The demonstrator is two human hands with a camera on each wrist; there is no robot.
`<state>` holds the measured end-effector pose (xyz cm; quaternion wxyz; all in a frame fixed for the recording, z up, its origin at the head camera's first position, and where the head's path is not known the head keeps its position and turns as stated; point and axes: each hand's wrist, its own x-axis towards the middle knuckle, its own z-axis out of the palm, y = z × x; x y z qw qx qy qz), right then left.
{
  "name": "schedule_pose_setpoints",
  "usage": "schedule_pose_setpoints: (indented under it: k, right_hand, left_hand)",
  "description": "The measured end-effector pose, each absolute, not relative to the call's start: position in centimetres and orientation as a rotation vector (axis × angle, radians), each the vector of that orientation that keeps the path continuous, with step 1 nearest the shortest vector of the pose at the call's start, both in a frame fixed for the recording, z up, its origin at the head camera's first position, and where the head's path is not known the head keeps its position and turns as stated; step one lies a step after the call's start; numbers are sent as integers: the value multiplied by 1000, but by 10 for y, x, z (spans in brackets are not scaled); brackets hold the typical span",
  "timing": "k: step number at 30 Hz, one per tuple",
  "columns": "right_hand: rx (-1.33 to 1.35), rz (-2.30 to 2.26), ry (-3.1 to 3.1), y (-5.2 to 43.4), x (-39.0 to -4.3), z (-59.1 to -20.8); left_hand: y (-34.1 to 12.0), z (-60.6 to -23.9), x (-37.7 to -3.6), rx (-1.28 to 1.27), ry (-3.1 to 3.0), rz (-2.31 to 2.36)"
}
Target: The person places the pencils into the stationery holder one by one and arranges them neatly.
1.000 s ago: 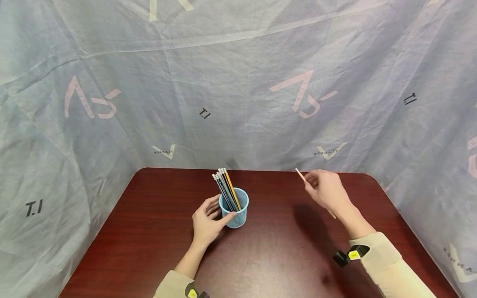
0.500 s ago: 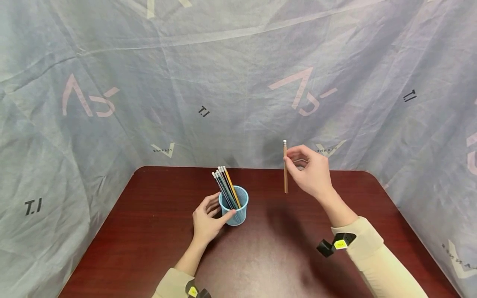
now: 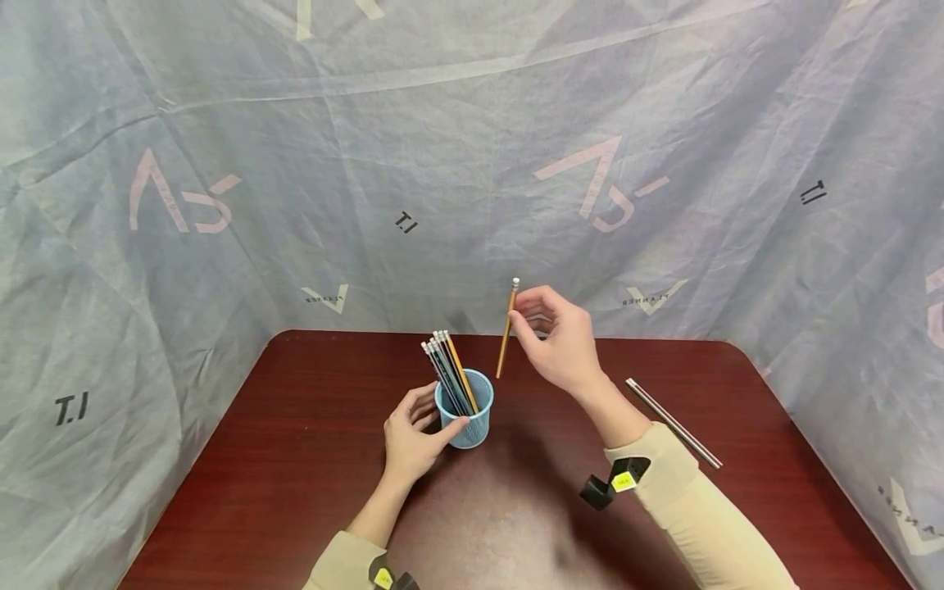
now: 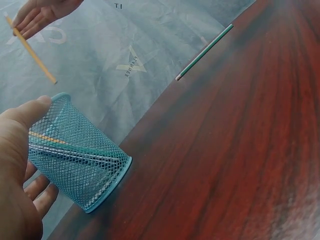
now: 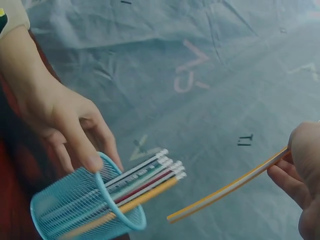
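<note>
Head view first: nearest me, my left hand point(image 3: 408, 442) curls round the blue wire-mesh pencil cup point(image 3: 464, 409), thumb on its rim, steadying it on the dark red wooden table point(image 3: 295, 459). A bundle of pencils point(image 3: 448, 373) stands in the cup. Just beyond and above it, my right hand point(image 3: 555, 340) pinches an orange pencil with a white eraser point(image 3: 506, 329), held nearly upright, tip clear of the cup. To the right, near that forearm, a slim green pencil point(image 3: 673, 422) lies flat on the table. Bare tabletop lies on both sides; a grey printed cloth backdrop point(image 3: 472, 164) closes in the far and side edges.
</note>
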<state>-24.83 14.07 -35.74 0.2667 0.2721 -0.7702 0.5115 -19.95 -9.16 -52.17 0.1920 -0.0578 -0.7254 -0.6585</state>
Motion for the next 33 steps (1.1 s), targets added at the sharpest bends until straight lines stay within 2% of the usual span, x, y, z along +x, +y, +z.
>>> schedule_pose_setpoints:
  k: [33]
  right_hand:
    - [815, 1205, -2417, 90, -262, -426]
  left_hand:
    - [-92, -522, -200, -173, -2055, -1830]
